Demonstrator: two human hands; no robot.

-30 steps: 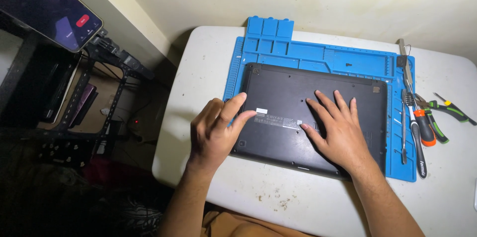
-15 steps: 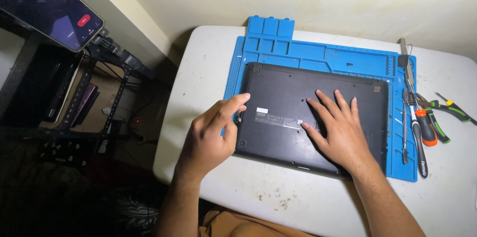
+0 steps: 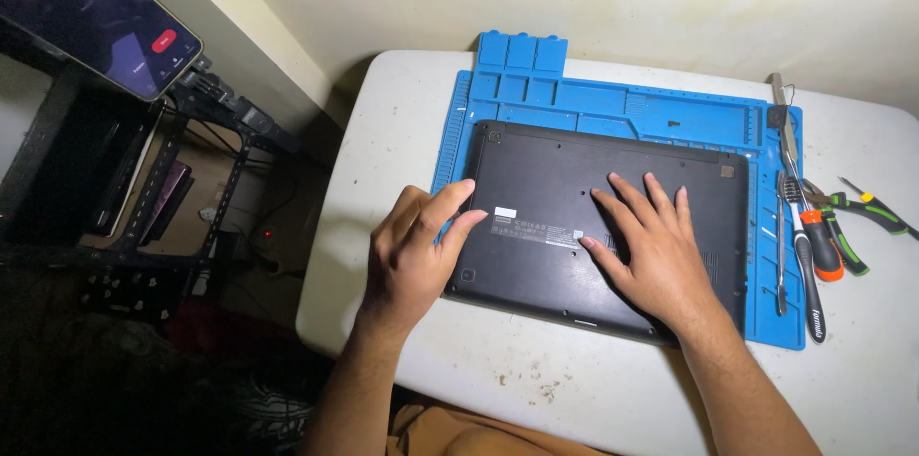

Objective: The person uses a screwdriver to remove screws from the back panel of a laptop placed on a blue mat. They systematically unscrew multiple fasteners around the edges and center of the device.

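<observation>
Cloth (image 3: 450, 427) of orange colour at the very bottom edge, between the two forearms. Just beyond, left hand (image 3: 407, 250) raised on its edge over the white table (image 3: 402, 131), fingers loosely curled, thumb and forefinger reaching to the left rim of the laptop (image 3: 565, 178); nothing held, and whether the fingertips actually touch the casing or only hover at it not clear from this angle. Right hand (image 3: 656, 260) laid palm down on the laptop's underside, fingers spread and flat, pressing or steadying rather than clasping anything. Laptop lying closed and upside down, dark bottom panel facing up, resting squarely on a blue work mat (image 3: 613, 102) in the middle of the table. Bottom panel apparently in place all round, no gap showing along its edges, no loose screws visible in the mat's small trays; judged from that, opening-up hardly begun, if at all. Tools along the mat's right side lying untouched, well clear of both hands: a black-handled screwdriver (image 3: 802, 269) beside an orange-handled one (image 3: 825, 247), green-handled pliers (image 3: 862, 217) off the mat, a slim metal tool (image 3: 783, 126) further back. Farther off to the left, beyond the table's edge, a dark metal rack (image 3: 144, 207), and above it a phone (image 3: 91, 21) on a mount with its screen lit.
</observation>
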